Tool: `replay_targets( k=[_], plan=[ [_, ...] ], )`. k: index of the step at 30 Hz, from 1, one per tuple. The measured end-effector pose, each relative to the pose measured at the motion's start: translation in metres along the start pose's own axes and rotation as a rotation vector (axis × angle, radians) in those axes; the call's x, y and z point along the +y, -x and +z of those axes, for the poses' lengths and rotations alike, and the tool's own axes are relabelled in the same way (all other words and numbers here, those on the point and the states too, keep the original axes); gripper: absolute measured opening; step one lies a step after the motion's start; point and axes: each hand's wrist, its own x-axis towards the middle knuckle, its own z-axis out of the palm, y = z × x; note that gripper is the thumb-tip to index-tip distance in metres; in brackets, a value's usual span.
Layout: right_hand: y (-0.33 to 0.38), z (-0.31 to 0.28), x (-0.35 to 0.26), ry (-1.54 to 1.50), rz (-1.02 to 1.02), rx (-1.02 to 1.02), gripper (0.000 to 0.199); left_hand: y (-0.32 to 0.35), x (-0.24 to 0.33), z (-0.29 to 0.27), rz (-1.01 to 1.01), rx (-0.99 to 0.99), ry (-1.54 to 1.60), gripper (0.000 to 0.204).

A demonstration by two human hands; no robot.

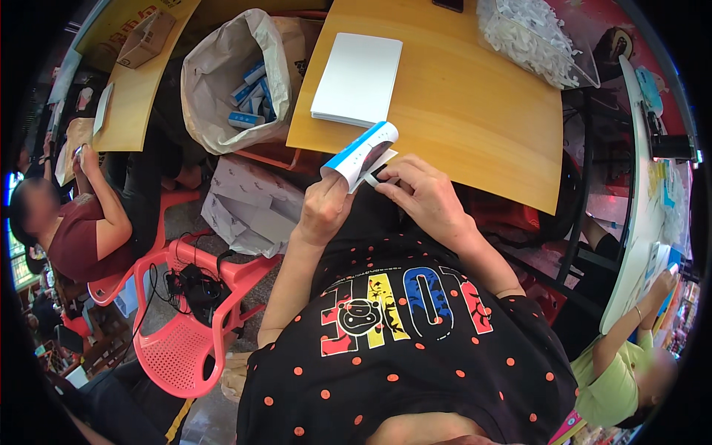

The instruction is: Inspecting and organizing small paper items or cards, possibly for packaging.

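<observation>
Holding a small white carton with a blue stripe [361, 154] just over the near edge of the wooden desk [475, 119], at chest height. Gripping it from below with the left hand [324, 209], fingers closed around the carton's lower left end. Pinching a white flap at the carton's open end with the right hand [424, 194], fingertips [387, 180] narrowed together on that flap. Keeping both hands close, almost touching, in front of a black shirt with orange dots [415, 348].

Lying flat on the desk beyond the carton, a stack of white sheets [357, 78]. Sitting at the desk's far right corner, a clear bin of white pieces [530, 37]. Standing left of the desk, an open pale sack [222, 81] holding several blue and white cartons [250, 96]. Standing on the floor at lower left, a pink plastic chair [185, 341]. Sitting at the left, another person in a dark red top [78, 237], and at the lower right a person in a light green top [615, 371].
</observation>
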Motion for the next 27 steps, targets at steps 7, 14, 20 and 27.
replay_targets(
  k=[7,14,20,27],
  plan=[
    [0.001,0.004,0.005,-0.019,-0.111,-0.041,0.011,0.001,-0.004,0.003,0.026,-0.019,0.013,0.033],
    [-0.003,-0.026,-0.026,-0.436,-0.083,-0.557,0.017,-0.008,-0.006,0.009,0.089,0.009,-0.025,0.022],
    [-0.038,-0.142,-0.048,-0.019,-0.432,-0.124,0.01,-0.016,0.015,0.0,-0.554,0.241,0.771,0.02],
    [-0.155,-0.355,0.101,0.623,-0.254,0.596,0.021,-0.035,0.016,-0.015,-0.82,0.341,1.302,0.024]
  ],
)
